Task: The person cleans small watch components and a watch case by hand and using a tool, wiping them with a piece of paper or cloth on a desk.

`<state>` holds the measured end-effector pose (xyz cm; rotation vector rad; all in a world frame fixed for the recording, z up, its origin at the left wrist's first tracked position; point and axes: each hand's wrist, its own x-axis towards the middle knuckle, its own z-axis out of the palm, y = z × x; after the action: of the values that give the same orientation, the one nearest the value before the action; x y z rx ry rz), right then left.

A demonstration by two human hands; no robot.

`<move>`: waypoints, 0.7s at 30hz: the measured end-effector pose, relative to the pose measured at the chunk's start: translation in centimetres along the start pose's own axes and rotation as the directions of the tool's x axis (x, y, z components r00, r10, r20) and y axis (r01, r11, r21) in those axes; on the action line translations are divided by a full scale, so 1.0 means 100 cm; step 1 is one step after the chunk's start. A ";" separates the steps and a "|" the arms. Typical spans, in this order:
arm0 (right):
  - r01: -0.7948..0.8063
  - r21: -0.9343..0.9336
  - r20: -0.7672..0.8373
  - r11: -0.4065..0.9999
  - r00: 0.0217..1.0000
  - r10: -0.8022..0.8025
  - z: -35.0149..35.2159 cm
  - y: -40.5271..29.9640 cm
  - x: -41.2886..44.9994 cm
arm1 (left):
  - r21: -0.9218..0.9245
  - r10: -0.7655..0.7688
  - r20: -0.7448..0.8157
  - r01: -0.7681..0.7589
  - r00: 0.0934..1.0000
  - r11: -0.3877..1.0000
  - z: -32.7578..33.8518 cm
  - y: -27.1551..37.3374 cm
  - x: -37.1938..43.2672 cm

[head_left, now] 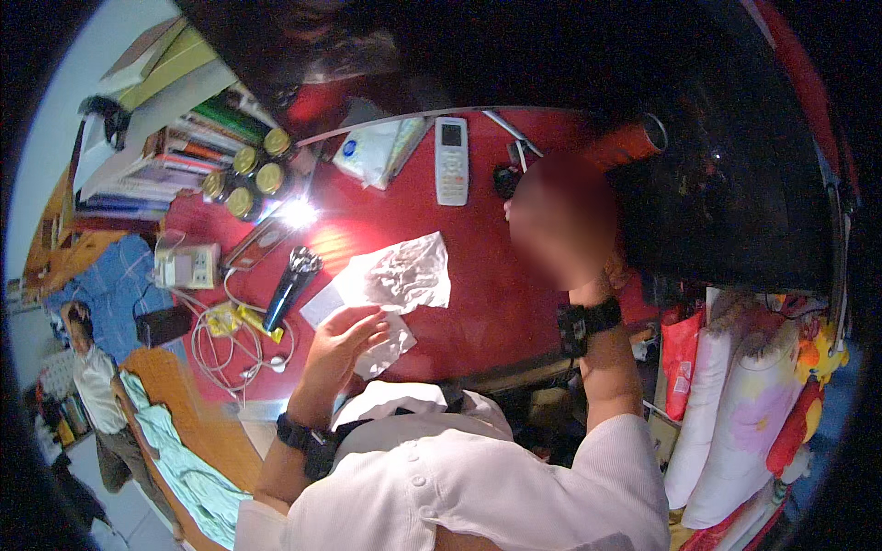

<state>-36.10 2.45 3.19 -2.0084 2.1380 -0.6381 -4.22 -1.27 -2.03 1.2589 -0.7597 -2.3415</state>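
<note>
My left hand [348,337] is over crumpled white paper [406,272] on the red tabletop [503,324]. Its fingers are slightly bent and apart, with the tips touching or just above the sheet. A smaller white piece [386,348] shows below the fingers. Heavy blur covers my right hand [565,220], at the table's right side, so its fingers and anything in them are hidden. Close to it are a small black round object [508,180] and an orange-red cylinder [623,144]. Black straps circle both wrists.
A bright light shines beside a phone-like device [258,237]. Nearby lie a dark torch-like tool [293,286], coiled white cable [227,351] and power strip [200,265]. Further back are gold-lidded jars [269,178], a tissue pack [372,151] and a remote control [452,162]. Another person [103,386] appears left.
</note>
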 end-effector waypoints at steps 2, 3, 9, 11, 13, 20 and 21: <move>-0.566 0.795 0.520 0.217 0.821 0.235 0.031 0.000 -0.023 | -0.008 -0.022 0.054 0.023 0.998 1.000 0.009 0.005 -0.004; -0.570 0.793 0.531 0.214 0.820 0.216 0.037 -0.013 -0.029 | -0.007 -0.018 0.096 0.019 0.995 1.000 0.010 0.005 -0.005; -0.649 0.760 0.647 0.045 0.761 0.043 0.074 -0.083 -0.050 | -0.069 -0.010 0.178 0.023 0.984 0.997 0.016 0.009 -0.019; -0.649 0.750 0.648 0.127 0.760 0.056 0.083 -0.103 -0.052 | -0.128 -0.003 0.189 0.027 0.982 0.991 0.005 0.001 -0.022; -0.642 0.736 0.641 0.216 0.763 0.083 0.086 -0.117 -0.053 | -0.167 0.000 0.192 0.032 0.981 0.985 -0.006 -0.007 -0.025; -0.665 0.692 0.645 -0.281 0.744 -0.176 0.117 -0.132 -0.072 | -0.259 -0.059 0.185 0.106 0.981 0.960 -0.020 -0.016 -0.038; -0.663 0.647 0.650 -0.376 0.738 -0.183 0.122 -0.133 -0.075 | -0.261 -0.058 0.184 0.105 0.981 0.960 -0.021 -0.018 -0.039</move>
<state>-18.47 7.00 -3.88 -0.3318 0.6968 -1.0108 -0.50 1.69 -1.58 0.9953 -0.4247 -2.5440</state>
